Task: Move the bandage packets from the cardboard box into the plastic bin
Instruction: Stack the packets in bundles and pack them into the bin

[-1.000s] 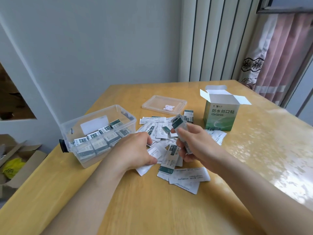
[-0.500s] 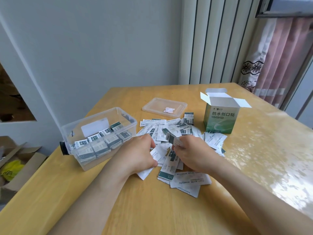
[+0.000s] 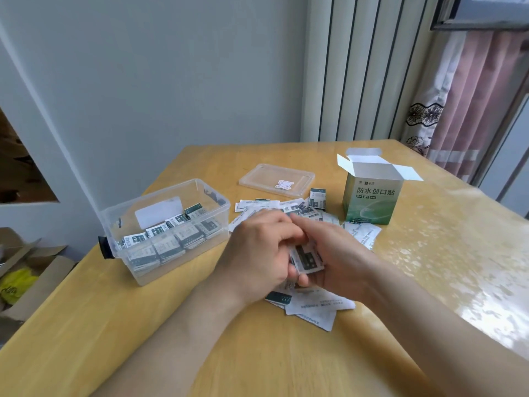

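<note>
1. Surface: wooden, glossy. It carries every item below.

2. Plastic bin: clear and open, near the left edge of the surface. Bandage packets are already ranked inside along its near wall.

3. Cardboard box: green, upright, flaps open, toward the far right of the surface. What is inside is not visible.

4. Bin lid: lies flat at the far side, between bin and box.

5. Left hand: at mid-surface, just right of the bin. The fingers are curled in against the left edge of item 8, gripping it.

6. Right hand: touching the left hand. The fingers and thumb are cupped round item 8 from the right and from below.

7. Loose packets: scattered flat on the surface under and beyond both hands, reaching the foot of the box.

8. Held stack: a small squared bundle of packets, lifted clear of the scatter between the two hands. Its long axis appears to run roughly away from the person, slightly tilted.

Governing relation: the bin lies to the left of the held stack, past the left hand, which is the nearer one. The judged next move is a short leftward carry over the bin's right rim, turning the stack to match the rows inside.
</note>
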Motion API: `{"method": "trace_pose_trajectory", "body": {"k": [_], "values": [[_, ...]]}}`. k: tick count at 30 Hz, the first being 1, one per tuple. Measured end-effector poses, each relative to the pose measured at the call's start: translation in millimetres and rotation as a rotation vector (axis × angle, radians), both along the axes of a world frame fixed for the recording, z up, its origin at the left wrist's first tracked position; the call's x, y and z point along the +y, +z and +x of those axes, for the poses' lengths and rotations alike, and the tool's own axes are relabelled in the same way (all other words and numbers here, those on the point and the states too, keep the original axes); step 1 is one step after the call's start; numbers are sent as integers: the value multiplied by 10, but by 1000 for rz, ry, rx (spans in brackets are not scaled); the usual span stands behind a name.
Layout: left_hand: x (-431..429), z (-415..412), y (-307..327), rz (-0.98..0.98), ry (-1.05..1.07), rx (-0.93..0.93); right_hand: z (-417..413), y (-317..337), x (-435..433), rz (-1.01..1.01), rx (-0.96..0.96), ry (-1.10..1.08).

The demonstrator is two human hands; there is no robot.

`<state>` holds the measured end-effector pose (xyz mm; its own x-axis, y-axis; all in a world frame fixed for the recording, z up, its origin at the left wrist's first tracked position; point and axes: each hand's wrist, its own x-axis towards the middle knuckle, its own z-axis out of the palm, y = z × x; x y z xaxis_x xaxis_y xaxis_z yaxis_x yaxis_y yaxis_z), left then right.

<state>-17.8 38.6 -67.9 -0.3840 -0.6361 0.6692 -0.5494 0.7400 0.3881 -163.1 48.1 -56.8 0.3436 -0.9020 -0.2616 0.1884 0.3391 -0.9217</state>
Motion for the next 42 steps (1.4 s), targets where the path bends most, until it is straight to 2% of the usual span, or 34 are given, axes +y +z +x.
{"method": "trace_pose_trajectory", "body": {"k": [1, 3, 5, 6, 9, 10, 11, 14, 18, 20, 23, 25, 27, 33, 35, 38, 40, 42], "values": [[5, -6, -9, 91, -20, -4, -3, -13, -8, -23, 36, -43], [15, 22, 37, 266, -26, 105, -37, -23, -31, -51, 44, -149], [15, 76, 97, 384, 47, 166, -83, -2, -57, -94, 27, -222], [-7, 97, 103, 411, 117, 64, -106, 10, -68, -122, 33, -246], [-6, 67, -6, 505, 323, -518, -156, 14, -78, -188, 94, -317], [8, 28, -41, 517, 334, -607, -167, 11, -83, -204, 129, -325], [23, -18, -60, 529, 321, -604, -173, 11, -85, -223, 182, -324], [9, -100, -94, 618, 249, -424, -176, -11, -96, -290, 345, -285], [-11, -77, -106, 691, 184, -203, -162, -32, -108, -314, 416, -263], [-51, -25, -87, 716, 119, 13, -172, -31, -106, -261, 351, -264], [-52, -3, 17, 729, -23, 478, -136, -18, -70, -122, 180, -232], [6, -42, 70, 694, -80, 673, -62, -27, -17, -52, 83, -161], [68, -103, 61, 645, -72, 695, 16, -32, 35, -22, 22, -72], [0, -141, -123, 373, 28, 409, 70, -33, 21, 3, -68, 7], [-10, -153, -127, 319, 65, 389, 55, -45, 10, -14, -50, 1], [-7, -146, -114, 330, 86, 392, 41, -20, 40, -53, -18, 24], [-12, -99, -102, 364, 32, 331, 40, 7, 63, -74, 32, 27], [-28, -40, -79, 503, -79, 257, 37, 13, 70, -109, 93, 37]]}}
